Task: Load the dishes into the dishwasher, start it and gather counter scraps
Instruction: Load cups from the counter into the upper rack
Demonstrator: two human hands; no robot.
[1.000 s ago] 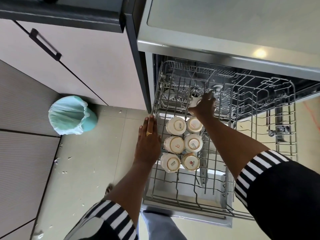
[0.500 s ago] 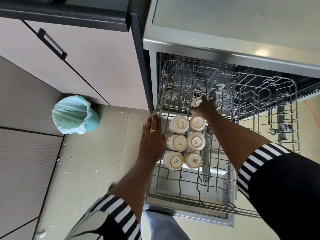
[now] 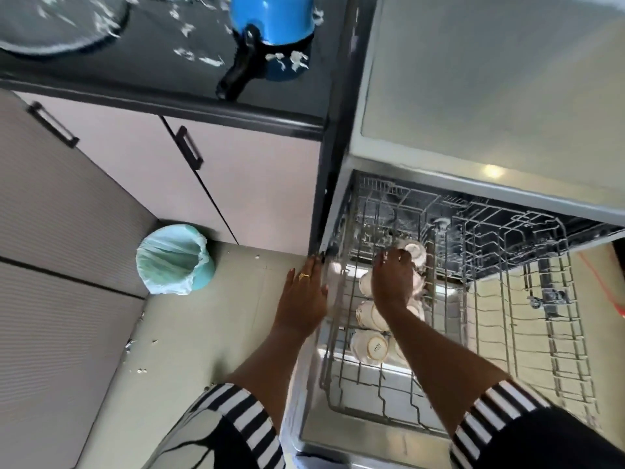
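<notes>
**Upturned white cups** [image 3: 372, 345] stand in two rows in the left part of the pulled-out wire rack [image 3: 554, 336], lower centre of the frame. The right-hand row is largely hidden by the forearm, so their number cannot be told. The right hand [image 3: 392, 282] lies over the far cups with its fingers bent downward; whether it grips one cannot be told. The left hand [image 3: 304, 299], fingers straight and together with a ring [image 3: 304, 275] on one, rests flat against the rack's left rim. Print on the nearest cup base is illegible. Upper centre: a blue pot [image 3: 274, 25], cut off by the frame edge, stands on a dark counter [image 3: 152, 72] strewn with pale, blurred scraps [image 3: 209, 60]. Left of centre: a lined bin [image 3: 176, 258] on the floor.
</notes>
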